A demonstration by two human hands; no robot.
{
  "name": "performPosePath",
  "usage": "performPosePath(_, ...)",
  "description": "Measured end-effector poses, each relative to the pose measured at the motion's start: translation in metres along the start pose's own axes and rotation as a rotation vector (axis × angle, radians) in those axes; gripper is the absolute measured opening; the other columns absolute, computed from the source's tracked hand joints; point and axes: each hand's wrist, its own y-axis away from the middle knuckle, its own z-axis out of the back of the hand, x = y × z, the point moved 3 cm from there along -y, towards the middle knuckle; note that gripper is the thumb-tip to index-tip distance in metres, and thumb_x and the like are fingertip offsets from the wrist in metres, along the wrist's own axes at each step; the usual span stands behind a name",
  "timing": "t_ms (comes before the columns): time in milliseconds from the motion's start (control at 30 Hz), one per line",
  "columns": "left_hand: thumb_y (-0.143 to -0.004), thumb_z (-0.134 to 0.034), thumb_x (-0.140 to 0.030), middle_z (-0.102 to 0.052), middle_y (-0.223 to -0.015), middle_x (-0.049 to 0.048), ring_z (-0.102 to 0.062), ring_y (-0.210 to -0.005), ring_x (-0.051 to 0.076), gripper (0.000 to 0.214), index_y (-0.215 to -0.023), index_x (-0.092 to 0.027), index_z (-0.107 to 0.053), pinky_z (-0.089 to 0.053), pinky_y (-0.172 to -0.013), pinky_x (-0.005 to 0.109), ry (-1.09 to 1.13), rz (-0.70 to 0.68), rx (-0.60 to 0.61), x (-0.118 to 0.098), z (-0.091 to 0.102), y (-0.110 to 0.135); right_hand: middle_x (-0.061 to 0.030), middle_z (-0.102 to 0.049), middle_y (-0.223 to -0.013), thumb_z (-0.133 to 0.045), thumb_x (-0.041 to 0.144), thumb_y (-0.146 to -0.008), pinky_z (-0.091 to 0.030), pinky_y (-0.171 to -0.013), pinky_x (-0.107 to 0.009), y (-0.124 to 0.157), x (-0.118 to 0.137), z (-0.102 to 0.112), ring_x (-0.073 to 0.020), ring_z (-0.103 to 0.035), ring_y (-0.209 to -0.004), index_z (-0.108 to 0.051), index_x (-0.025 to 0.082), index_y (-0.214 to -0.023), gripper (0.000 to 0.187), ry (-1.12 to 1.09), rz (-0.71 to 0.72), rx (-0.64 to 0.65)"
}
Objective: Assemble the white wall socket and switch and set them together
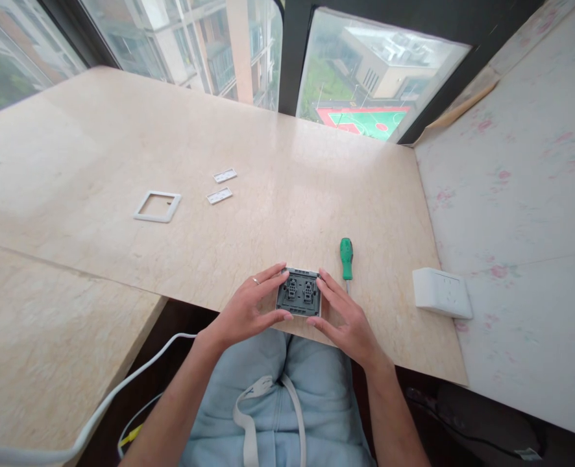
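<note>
A grey switch module point(298, 292) with two dark mechanisms on its face is held between both hands at the near edge of the marble counter point(278, 194). My left hand point(249, 309) grips its left side, with a ring on one finger. My right hand point(344, 316) grips its right side. A green-handled screwdriver point(346, 259) lies just beyond my right hand, handle pointing away from me.
A white square frame point(157, 206) and two small white rocker plates point(219, 195) point(225, 175) lie farther back on the left. A white wall socket point(442, 292) rests on the floral surface at right. A white cable point(122, 389) runs below the counter edge. Windows are behind.
</note>
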Motion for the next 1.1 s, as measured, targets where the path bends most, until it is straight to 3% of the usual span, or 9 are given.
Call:
performPosePath(533,-0.08,-0.081,-0.041,-0.053,-0.149,0.0155,-0.052,-0.138,0.03,0.069,-0.142,-0.027,-0.055,-0.048,-0.111,0.049,0.034,0.004,-0.045,-0.0002,-0.0003,-0.0006,-0.0097,-0.037,-0.161,-0.071,0.03,-0.09,-0.043,-0.117,-0.051,-0.0029,0.0048,0.0046,-0.0282,-0.041,-0.146,-0.033,0.03,-0.156,0.076,-0.019,-0.041,0.051)
performPosePath(733,-0.087,-0.073,-0.039,-0.053,-0.149,0.0148,-0.052,-0.138,0.029,0.061,-0.143,-0.028,-0.053,-0.048,-0.111,0.049,0.01,-0.026,-0.053,-0.0022,-0.0009,-0.0006,-0.0096,-0.041,-0.158,-0.075,0.032,-0.087,-0.045,-0.115,-0.05,-0.0054,0.0041,0.0077,-0.0286,-0.045,-0.143,-0.04,0.03,-0.152,0.074,-0.053,-0.074,0.061)
performPosePath(1100,-0.084,-0.075,-0.047,-0.055,-0.147,0.0163,-0.054,-0.136,0.029,0.064,-0.142,-0.026,-0.055,-0.049,-0.109,0.048,-0.007,-0.033,-0.073,0.0016,-0.0044,0.0011,-0.009,-0.043,-0.157,-0.076,0.033,-0.086,-0.045,-0.115,-0.048,-0.0052,0.0005,0.0081,-0.0276,-0.045,-0.142,-0.044,0.03,-0.151,0.073,-0.093,-0.089,0.049)
